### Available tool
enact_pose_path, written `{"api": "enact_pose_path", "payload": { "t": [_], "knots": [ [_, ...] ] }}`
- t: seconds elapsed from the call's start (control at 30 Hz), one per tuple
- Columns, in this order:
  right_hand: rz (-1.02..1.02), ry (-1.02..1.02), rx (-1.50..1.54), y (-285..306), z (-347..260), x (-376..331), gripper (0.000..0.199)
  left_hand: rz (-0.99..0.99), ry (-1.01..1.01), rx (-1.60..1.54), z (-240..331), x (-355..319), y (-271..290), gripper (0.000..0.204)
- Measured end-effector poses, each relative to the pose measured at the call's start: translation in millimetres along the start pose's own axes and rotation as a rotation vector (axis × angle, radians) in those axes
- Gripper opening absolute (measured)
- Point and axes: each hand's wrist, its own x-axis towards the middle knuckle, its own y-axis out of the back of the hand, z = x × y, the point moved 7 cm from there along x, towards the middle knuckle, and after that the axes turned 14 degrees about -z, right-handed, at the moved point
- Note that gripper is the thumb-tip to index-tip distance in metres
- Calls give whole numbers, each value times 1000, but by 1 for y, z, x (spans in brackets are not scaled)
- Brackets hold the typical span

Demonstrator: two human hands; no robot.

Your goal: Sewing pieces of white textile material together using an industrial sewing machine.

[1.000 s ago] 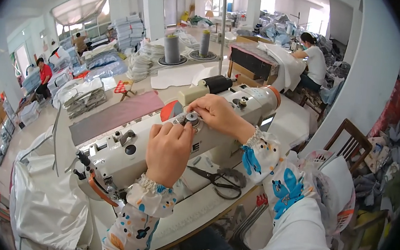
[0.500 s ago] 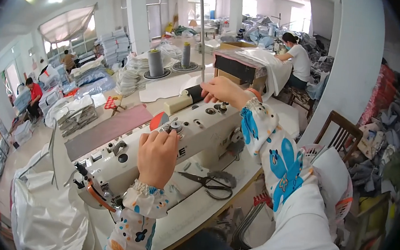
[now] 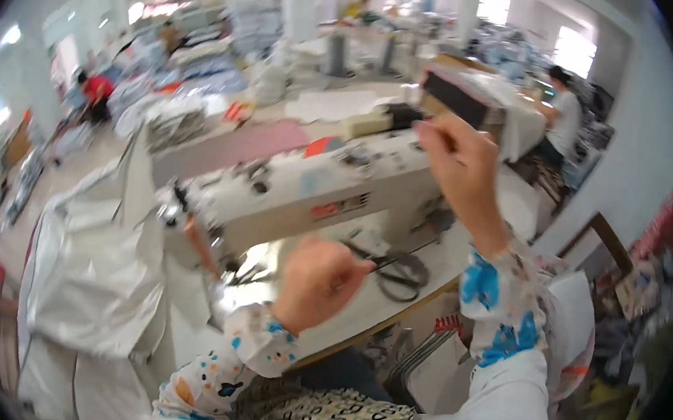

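Nearest, the left hand (image 3: 318,280) has come off the top of the sewing machine (image 3: 314,192), where it rested a moment ago, and now hovers low over the pale table (image 3: 360,308), fingers curled into a loose fist; whether its grip encloses anything cannot be told. Just to its right lie black-handled scissors (image 3: 395,267), flat on the table, apart from the hand. To the left, stiff white woven fabric (image 3: 91,268) hangs in a creased heap off the table's edge. Behind the hand stands the long cream machine, smooth and boxy, blurred by motion. The right hand (image 3: 460,169) has lifted from the machine's right end and is now raised above it, thumb and forefinger pinched together; the blur hides whether a thread sits between them. Both forearms wear white sleeves with coloured blotches. Farther back, tables carry piled cloth, and a person (image 3: 564,122) in white sits working.
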Motion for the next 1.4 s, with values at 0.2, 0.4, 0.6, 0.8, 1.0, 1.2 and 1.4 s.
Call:
{"api": "enact_pose_path", "payload": {
  "t": [0.2, 0.4, 0.6, 0.8, 1.0, 1.2, 1.4],
  "knots": [
    [-355, 46, 132, -91, -86, -94, 41, -97, 239, -419, 15, -154, 31, 36],
    [-557, -129, 547, -177, -120, -150, 47, 282, -366, -1165, 122, -195, 136, 16],
    [-793, -26, 668, -240, -168, -187, 34, 411, -120, -1111, 152, -210, 147, 12],
    [-1071, 260, 662, -328, -227, -212, 17, -51, -156, -663, 113, -248, 184, 9],
    [-704, 507, 325, -431, -287, -180, 53, -329, 687, 284, -26, -307, 291, 15],
    [-923, 486, 150, -542, -312, -183, 26, -749, 573, 835, -216, -336, 259, 39],
    [-958, 368, 453, -468, -249, -210, 21, -637, 386, 600, -265, -332, 186, 47]
  ]
}}
